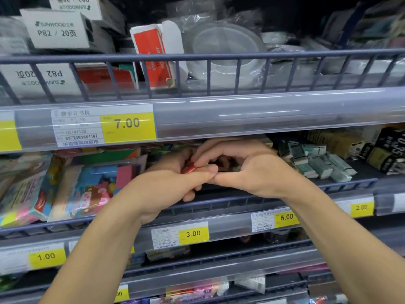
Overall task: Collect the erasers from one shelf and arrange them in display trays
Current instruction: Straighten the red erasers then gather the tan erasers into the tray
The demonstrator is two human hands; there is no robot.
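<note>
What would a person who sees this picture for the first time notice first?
Most striking are the two hands meeting at the centre of the middle shelf: the left hand grips small red items, and the right hand curls beside it, thumbs touching. Next, the yellow 7.00 price tag on the rail above stands out. Green-and-white erasers lie piled to the right.

Both forearms reaching forward, left hand (175, 181) and right hand (247, 165) curled, thumb tips touching
</note>
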